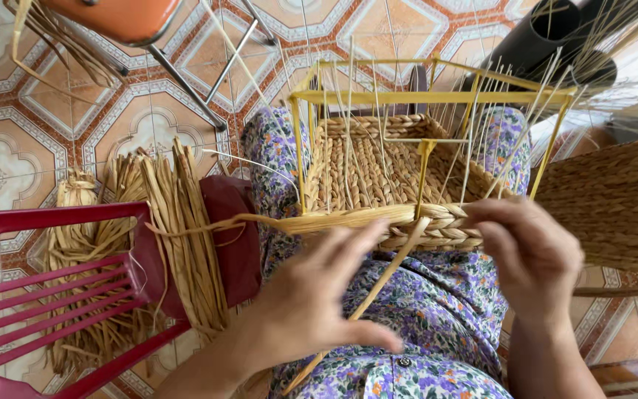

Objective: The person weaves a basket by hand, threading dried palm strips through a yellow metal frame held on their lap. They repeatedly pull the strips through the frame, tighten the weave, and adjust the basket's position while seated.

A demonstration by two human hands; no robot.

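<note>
On our lap, the half-woven straw basket on its yellow wire frame [378, 174] has a finished base and a low braided wall, and bare upright stakes above it suggest most of the sides remain. Its long axis runs three to nine o'clock, mouth up. Our left hand [319, 295], fingers spread apart, steadies the flat pale straw strand [319, 220]; our right hand [529, 251] pinches the braid at the rim.

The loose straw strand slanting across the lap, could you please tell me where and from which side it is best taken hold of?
Probably near its upper end, just below the woven basket rim, where the loose strand lies bare between both hands. Coming from the left with the left hand looks easiest: its fingers already sit beside that stretch, while the right hand rests on the braid.
</note>
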